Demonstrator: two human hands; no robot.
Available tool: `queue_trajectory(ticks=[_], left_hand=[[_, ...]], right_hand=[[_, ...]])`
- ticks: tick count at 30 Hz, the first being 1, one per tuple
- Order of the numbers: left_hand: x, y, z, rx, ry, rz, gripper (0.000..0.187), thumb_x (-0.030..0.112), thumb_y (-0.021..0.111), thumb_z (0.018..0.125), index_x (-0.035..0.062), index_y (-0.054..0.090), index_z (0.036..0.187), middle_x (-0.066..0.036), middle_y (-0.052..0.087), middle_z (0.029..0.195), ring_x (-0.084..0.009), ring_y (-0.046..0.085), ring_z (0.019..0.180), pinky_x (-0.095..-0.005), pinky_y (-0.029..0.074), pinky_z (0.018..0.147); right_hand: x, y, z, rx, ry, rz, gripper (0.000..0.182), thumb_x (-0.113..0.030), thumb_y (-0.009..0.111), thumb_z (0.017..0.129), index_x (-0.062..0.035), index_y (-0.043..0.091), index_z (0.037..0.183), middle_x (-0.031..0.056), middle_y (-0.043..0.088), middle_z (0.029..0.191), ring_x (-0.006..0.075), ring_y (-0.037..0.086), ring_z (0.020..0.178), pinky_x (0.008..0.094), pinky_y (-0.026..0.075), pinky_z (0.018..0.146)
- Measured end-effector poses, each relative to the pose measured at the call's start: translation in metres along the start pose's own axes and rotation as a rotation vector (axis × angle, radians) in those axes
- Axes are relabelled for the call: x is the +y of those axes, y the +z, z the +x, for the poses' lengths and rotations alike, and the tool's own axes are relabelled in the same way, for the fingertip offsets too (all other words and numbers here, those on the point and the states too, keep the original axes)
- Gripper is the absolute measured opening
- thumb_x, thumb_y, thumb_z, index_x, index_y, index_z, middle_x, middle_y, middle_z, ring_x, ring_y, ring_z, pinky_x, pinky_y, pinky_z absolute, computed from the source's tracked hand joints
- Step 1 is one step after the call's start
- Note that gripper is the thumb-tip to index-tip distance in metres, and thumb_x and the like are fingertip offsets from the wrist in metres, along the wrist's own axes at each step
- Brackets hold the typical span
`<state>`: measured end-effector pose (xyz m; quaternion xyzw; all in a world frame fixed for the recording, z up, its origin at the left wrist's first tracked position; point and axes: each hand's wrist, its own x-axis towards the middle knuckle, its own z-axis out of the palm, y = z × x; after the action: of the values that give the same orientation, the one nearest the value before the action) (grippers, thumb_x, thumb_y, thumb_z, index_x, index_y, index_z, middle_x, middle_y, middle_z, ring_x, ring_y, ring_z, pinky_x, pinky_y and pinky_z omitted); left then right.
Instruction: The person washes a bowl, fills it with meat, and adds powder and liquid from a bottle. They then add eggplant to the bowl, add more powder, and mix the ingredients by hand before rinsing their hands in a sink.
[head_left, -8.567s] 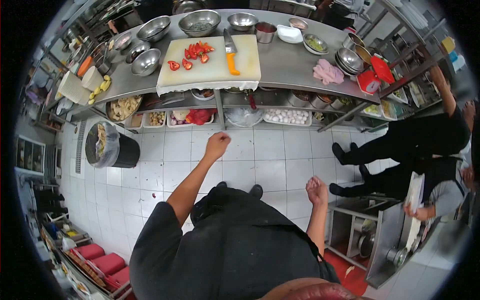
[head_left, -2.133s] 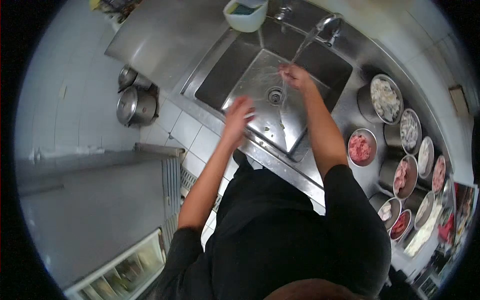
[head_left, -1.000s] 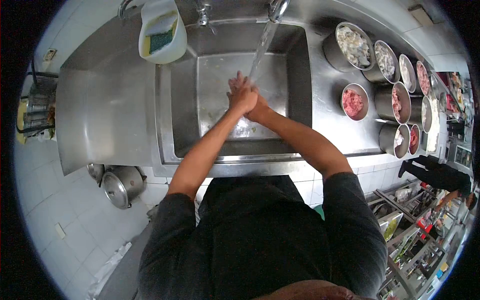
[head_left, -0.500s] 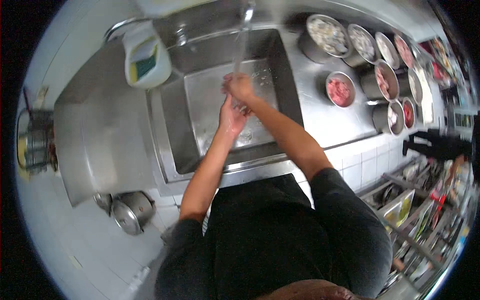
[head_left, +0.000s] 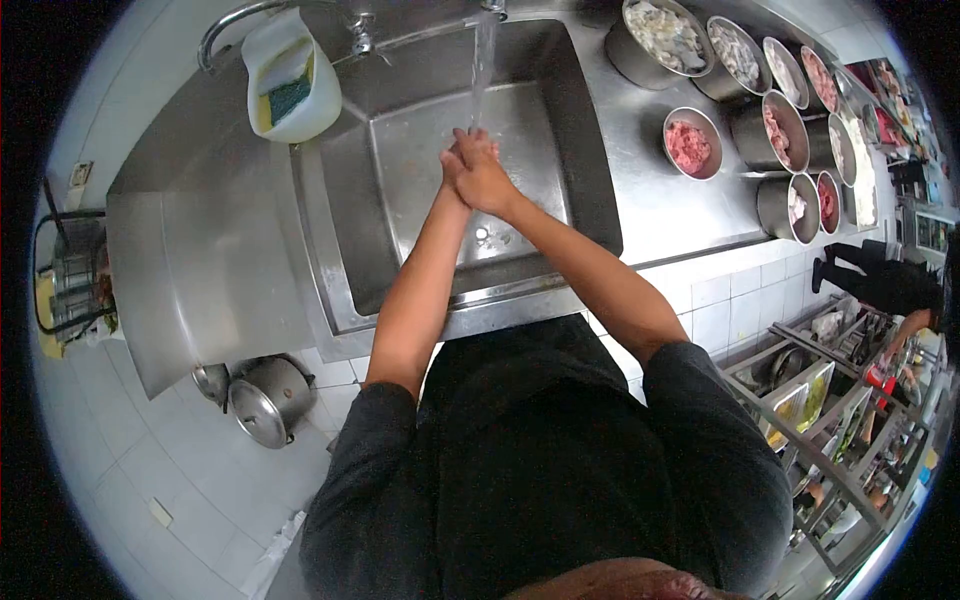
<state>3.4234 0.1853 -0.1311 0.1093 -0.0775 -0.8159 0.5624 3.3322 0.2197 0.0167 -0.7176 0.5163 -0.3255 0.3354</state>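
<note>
My right hand (head_left: 486, 184) lies across my left hand (head_left: 451, 172), palm side down, with its fingers stretched out. The two wet hands touch each other below a running stream of water (head_left: 484, 75) from the tap (head_left: 494, 9). Part of my left hand, including some of its fingers, is hidden beneath the right; the fingers that show are extended. No object shows in either hand. Under them is the steel sink (head_left: 352, 215), with water around its drain (head_left: 483, 235).
A white jug (head_left: 312, 118) holding a green-and-yellow sponge (head_left: 289, 101) hangs at the sink's left. On the right-hand counter (head_left: 645, 205) stand several steel pots, one with pink meat (head_left: 688, 147). A lidded pot (head_left: 262, 410) sits lower left. Another person (head_left: 885, 285) stands far right.
My right hand has slid down from my left fingertips and now covers much of the left hand. The view has shifted slightly, so the sink sits higher in it. Water keeps running.
</note>
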Motion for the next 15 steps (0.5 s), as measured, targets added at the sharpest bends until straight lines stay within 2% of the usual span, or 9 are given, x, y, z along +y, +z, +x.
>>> queue_trajectory(ticks=[2, 4, 5, 6, 8, 9, 11, 12, 15], left_hand=[[0.003, -0.031, 0.01, 0.007, 0.026, -0.059, 0.035, 0.042, 0.039, 0.096, 0.0115, 0.053, 0.106, -0.005, 0.057, 0.096, -0.0236, 0.057, 0.091, -0.039, 0.049, 0.081], [0.007, -0.022, 0.0, 0.154, 0.096, 0.043, 0.036, 0.043, 0.039, 0.096, 0.0119, 0.054, 0.104, -0.004, 0.059, 0.094, -0.0237, 0.058, 0.088, -0.0391, 0.05, 0.08], [0.006, 0.015, -0.01, 0.292, 0.149, 0.176, 0.037, 0.044, 0.038, 0.096, 0.0118, 0.054, 0.104, -0.004, 0.059, 0.094, -0.0237, 0.059, 0.087, -0.0391, 0.05, 0.08], [0.005, 0.052, -0.019, 0.428, 0.201, 0.312, 0.038, 0.046, 0.038, 0.096, 0.0117, 0.054, 0.104, -0.004, 0.06, 0.093, -0.0237, 0.06, 0.086, -0.039, 0.05, 0.08], [-0.001, 0.11, -0.025, 0.573, 0.203, 0.134, 0.042, 0.048, 0.037, 0.096, 0.0106, 0.054, 0.105, -0.006, 0.061, 0.095, -0.0249, 0.06, 0.086, -0.04, 0.05, 0.079], [-0.006, 0.134, -0.026, 0.637, 0.204, 0.045, 0.044, 0.049, 0.036, 0.096, 0.01, 0.055, 0.106, -0.008, 0.062, 0.097, -0.0255, 0.061, 0.086, -0.0406, 0.051, 0.079], [-0.022, 0.174, -0.033, 0.586, 0.071, -0.073, 0.048, 0.052, 0.041, 0.093, 0.008, 0.055, 0.107, -0.01, 0.062, 0.098, -0.0265, 0.061, 0.087, -0.0419, 0.05, 0.079], [-0.025, 0.182, -0.036, 0.564, -0.002, -0.134, 0.051, 0.054, 0.043, 0.092, 0.0069, 0.055, 0.107, -0.012, 0.062, 0.098, -0.027, 0.061, 0.088, -0.0426, 0.05, 0.08], [-0.024, 0.17, -0.036, 0.338, 0.079, -0.035, 0.048, 0.05, 0.038, 0.095, 0.0065, 0.056, 0.106, -0.015, 0.062, 0.098, -0.0287, 0.061, 0.087, -0.0436, 0.051, 0.079]], right_hand=[[0.006, 0.008, -0.01, 0.041, -0.099, -0.025, 0.041, -0.02, 0.054, 0.091, 0.0026, 0.052, 0.125, 0.0277, 0.051, 0.125, 0.0379, 0.05, 0.118, 0.0385, 0.039, 0.099], [0.02, 0.006, -0.005, 0.074, -0.203, 0.082, 0.034, -0.012, 0.055, 0.084, 0.0031, 0.059, 0.114, 0.0268, 0.059, 0.113, 0.0337, 0.059, 0.105, 0.0389, 0.045, 0.091], [0.025, 0.004, 0.001, 0.094, -0.257, 0.139, 0.031, -0.008, 0.056, 0.081, 0.0033, 0.062, 0.109, 0.0264, 0.063, 0.107, 0.0317, 0.063, 0.098, 0.0392, 0.047, 0.086], [0.023, 0.001, 0.009, 0.069, -0.092, 0.252, 0.027, -0.007, 0.056, 0.08, 0.0036, 0.064, 0.104, 0.0247, 0.064, 0.1, 0.0304, 0.065, 0.092, 0.0383, 0.049, 0.082], [0.011, -0.007, 0.031, 0.021, 0.234, 0.473, 0.021, -0.003, 0.055, 0.078, 0.0041, 0.068, 0.094, 0.0214, 0.068, 0.086, 0.0278, 0.067, 0.079, 0.0366, 0.052, 0.073], [0.012, -0.003, 0.044, 0.058, 0.234, 0.442, 0.019, -0.004, 0.056, 0.079, 0.0045, 0.068, 0.091, 0.0198, 0.068, 0.08, 0.0264, 0.067, 0.074, 0.0357, 0.052, 0.069], [0.033, 0.019, 0.067, 0.128, 0.238, 0.376, 0.017, -0.006, 0.057, 0.079, 0.0053, 0.068, 0.086, 0.0168, 0.067, 0.069, 0.0238, 0.066, 0.064, 0.0338, 0.052, 0.061], [0.037, 0.024, 0.074, 0.068, 0.347, 0.497, 0.02, -0.009, 0.055, 0.082, 0.0046, 0.066, 0.09, 0.0175, 0.067, 0.075, 0.0248, 0.066, 0.069, 0.0338, 0.052, 0.063], [0.029, 0.02, 0.079, 0.034, 0.703, 0.957, 0.028, -0.013, 0.053, 0.087, 0.0049, 0.06, 0.106, 0.0192, 0.067, 0.088, 0.0262, 0.064, 0.075, 0.0341, 0.05, 0.066]])
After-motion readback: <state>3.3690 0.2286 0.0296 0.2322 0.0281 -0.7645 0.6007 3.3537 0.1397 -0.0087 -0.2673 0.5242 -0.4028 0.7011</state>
